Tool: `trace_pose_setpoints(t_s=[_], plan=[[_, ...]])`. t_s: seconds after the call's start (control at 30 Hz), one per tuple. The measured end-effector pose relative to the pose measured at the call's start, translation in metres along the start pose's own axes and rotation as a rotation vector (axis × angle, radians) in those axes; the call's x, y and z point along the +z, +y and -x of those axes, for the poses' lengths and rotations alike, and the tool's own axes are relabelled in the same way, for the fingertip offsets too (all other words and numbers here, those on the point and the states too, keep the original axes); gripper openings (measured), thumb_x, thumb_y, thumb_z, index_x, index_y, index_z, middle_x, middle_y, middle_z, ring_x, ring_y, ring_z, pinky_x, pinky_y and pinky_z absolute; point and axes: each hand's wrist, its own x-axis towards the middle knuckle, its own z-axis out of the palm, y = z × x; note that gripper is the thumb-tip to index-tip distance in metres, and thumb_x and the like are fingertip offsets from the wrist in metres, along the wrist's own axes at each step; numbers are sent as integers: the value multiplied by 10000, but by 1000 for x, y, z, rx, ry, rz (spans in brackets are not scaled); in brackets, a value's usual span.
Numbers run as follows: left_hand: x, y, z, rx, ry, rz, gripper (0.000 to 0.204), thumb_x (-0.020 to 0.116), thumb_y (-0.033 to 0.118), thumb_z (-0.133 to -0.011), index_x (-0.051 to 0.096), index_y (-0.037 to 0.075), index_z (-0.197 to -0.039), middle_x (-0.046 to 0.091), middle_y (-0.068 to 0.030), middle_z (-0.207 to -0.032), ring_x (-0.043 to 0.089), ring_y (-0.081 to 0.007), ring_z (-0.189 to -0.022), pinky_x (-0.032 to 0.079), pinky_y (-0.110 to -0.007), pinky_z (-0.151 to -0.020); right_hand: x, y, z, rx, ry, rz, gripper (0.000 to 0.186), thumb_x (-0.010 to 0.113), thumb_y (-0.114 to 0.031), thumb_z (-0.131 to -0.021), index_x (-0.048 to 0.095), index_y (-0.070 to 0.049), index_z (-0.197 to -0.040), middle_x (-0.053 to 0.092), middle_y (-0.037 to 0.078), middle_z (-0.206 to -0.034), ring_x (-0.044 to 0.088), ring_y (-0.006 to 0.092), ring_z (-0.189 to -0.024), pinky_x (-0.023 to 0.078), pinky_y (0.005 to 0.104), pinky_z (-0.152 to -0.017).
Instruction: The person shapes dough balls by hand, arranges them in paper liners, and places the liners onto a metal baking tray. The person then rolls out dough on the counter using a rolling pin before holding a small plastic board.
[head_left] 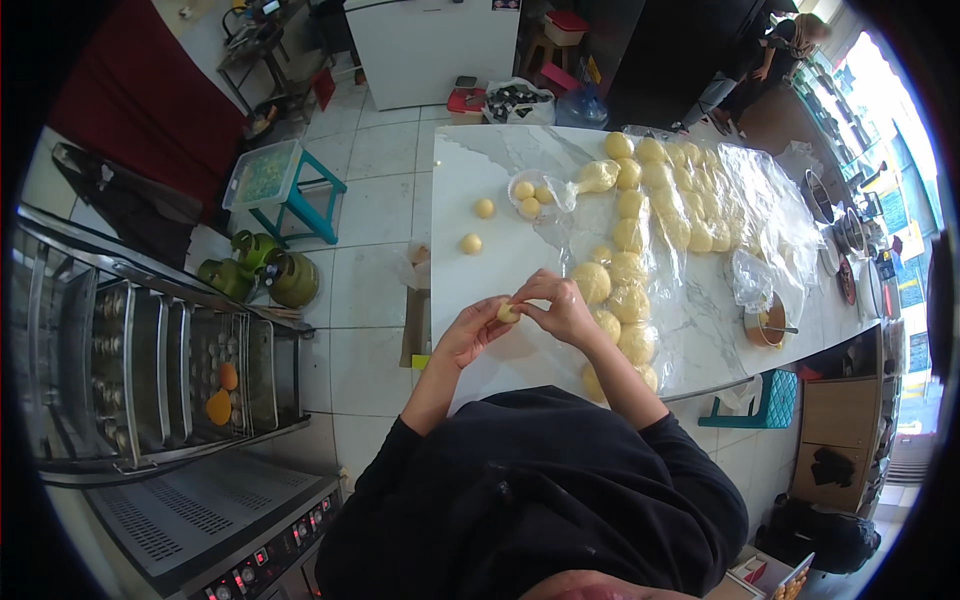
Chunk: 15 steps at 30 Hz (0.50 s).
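Note:
A small pale-yellow dough ball (pixel 508 314) is held up over the near left part of the marble-patterned table (pixel 480 375). The fingers of my left hand (pixel 470 333) are closed around it. From the other side my right hand (pixel 562 308) pinches its edge between thumb and fingertips. Beyond my hands lie two loose smooth balls (pixel 485 208) and a round paper-like cup (pixel 514 190) with several more. A plastic bag of yellow filling or dough (pixel 597 177) rests beside the cup. Larger dough balls (pixel 635 343) sit close to my right forearm, partly under clear plastic.
Rows of dough under plastic sheet (pixel 690 200) cover the table's far right. A brown bowl (pixel 765 325) with a spoon stands at the right edge. To my left are a tray rack (pixel 165 370), an oven (pixel 200 510), green gas cylinders (pixel 293 280) and a teal stool (pixel 312 200). Another person (pixel 785 50) stands far right.

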Motion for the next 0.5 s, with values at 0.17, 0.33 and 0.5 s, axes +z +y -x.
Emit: trace_pose_setpoints(t_s=[0.17, 0.33, 0.5], plan=[[5, -8, -2, 412, 119, -84, 274, 526, 128, -805, 468, 32, -1055, 539, -83, -987, 536, -146, -892, 442, -253, -820, 4, -19, 0, 212, 190, -96, 112, 665, -91, -634, 637, -54, -735, 602, 57, -689, 533, 195, -700, 435, 288, -631], [20, -2, 4, 265, 78, 16, 307, 526, 150, -807, 453, 25, -1078, 538, -88, -988, 534, -153, -900, 437, -260, -827, 7, -3, 7, 167, 176, -44, 116, 659, -92, -635, 626, -48, -737, 597, 55, -705, 524, 216, -717, 431, 295, -654], [10, -11, 4, 184, 101, 147, 328, 535, 173, -802, 461, 3, -1072, 546, -93, -959, 538, -141, -892, 444, -243, -810, 3, -17, 1, 37, 162, 10, 71, 625, -39, -644, 613, -44, -714, 600, 68, -682, 528, 219, -692, 429, 314, -666]])
